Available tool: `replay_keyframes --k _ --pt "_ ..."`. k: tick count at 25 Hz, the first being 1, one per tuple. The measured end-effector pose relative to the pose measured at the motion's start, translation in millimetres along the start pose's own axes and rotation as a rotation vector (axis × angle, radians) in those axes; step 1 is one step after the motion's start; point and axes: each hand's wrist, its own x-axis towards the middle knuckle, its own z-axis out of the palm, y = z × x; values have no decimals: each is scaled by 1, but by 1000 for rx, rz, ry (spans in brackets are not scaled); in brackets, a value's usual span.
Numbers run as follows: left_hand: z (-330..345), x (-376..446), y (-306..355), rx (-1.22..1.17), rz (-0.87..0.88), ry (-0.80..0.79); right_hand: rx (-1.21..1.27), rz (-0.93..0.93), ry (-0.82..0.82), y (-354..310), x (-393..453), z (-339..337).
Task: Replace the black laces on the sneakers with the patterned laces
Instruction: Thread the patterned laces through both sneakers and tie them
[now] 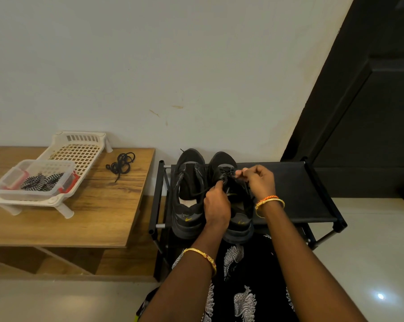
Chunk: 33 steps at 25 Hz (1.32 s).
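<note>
Two black sneakers stand side by side on a black shoe rack (296, 182), toes toward the wall. The left sneaker (188, 182) has no lace in its eyelets. On the right sneaker (226, 163), my left hand (216, 205) grips the shoe near the tongue. My right hand (258, 180) pinches the black lace at the eyelets. A loose black lace (121, 164) lies bundled on the wooden table (98, 212). The black-and-white patterned laces (41, 182) sit in a clear plastic box (33, 180) on the left.
The clear box rests in a white slotted basket (78, 154) on legs at the table's far left. A white wall stands close behind. A dark door (370, 112) is at the right, and pale floor tiles (370, 263) lie below.
</note>
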Motion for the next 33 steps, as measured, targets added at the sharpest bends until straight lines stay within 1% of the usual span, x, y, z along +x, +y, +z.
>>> replay_keyframes --k 1,2,4,5,7,9,11,14,16,20,21,23,24,25,26,27,28,29,30,31,33 --pt "0 0 0 15 3 -5 -160 -36 6 5 3 3" --pt "-1 1 -1 28 5 -9 -417 -96 -41 8 6 5" --pt "-1 1 -1 38 9 -16 -960 -248 -209 16 10 8" --pt "0 1 -1 38 14 -19 -1147 -308 -263 17 12 9" --pt "1 1 -2 35 22 -16 -1357 -409 -275 13 15 13" --pt "0 1 -2 34 27 -19 -1451 -432 -289 13 16 14" --pt "0 0 -1 37 22 -19 -1403 -393 -302 18 14 12" --pt "-1 1 0 34 21 -18 -1118 -340 -277 19 11 9" --pt "-1 0 0 35 30 -14 -938 -235 -266 14 11 7" --pt "-2 0 -1 51 34 -7 -690 -62 -316 4 10 4" --pt "-2 1 -1 53 24 -6 -577 8 -300 3 11 3" --pt "-1 5 0 68 2 -11 -255 135 -215 -1 14 -5" --pt "-1 6 0 72 -9 -16 -121 169 -147 -3 16 -11" --pt "-1 6 0 71 -18 -22 -63 165 -78 -5 18 -16" --pt "-1 6 0 70 -25 -32 -101 116 -10 -8 21 -22" --pt "-1 7 0 73 -27 -46 -220 60 43 -9 27 -27" --pt "-2 8 1 78 -25 -66 -411 32 72 -10 29 -30" --pt "-5 9 2 84 -17 -88 -612 48 78 -10 32 -31" --pt "-7 11 4 87 -3 -108 -732 76 56 -9 33 -30" --pt "-10 13 6 93 17 -115 -779 57 5 -4 32 -26" --pt "-14 22 13 145 79 -90 -809 -43 -138 8 24 -10"
